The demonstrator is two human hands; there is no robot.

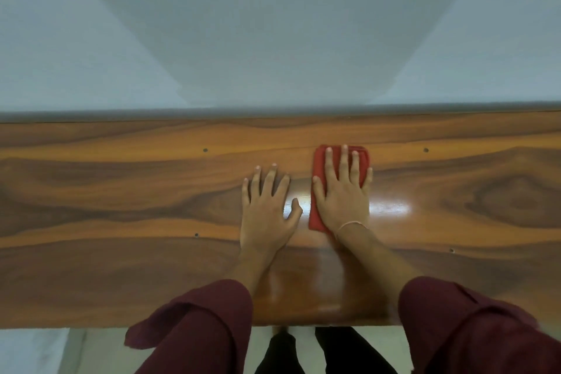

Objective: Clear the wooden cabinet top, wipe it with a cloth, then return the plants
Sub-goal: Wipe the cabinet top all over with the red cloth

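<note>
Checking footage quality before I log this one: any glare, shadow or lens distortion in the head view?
Head view: a bright glare patch on the glossy cabinet top beside the right hand on the red cloth; a broad wedge-shaped shadow on the wall; the cabinet's near corners look bent by the wide-angle lens; edges slightly soft.

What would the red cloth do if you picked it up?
The cloth would probably droop, since it looks soft and folded flat under the right hand. It likely weighs little. It should slide easily on the glossy cabinet top.
</note>
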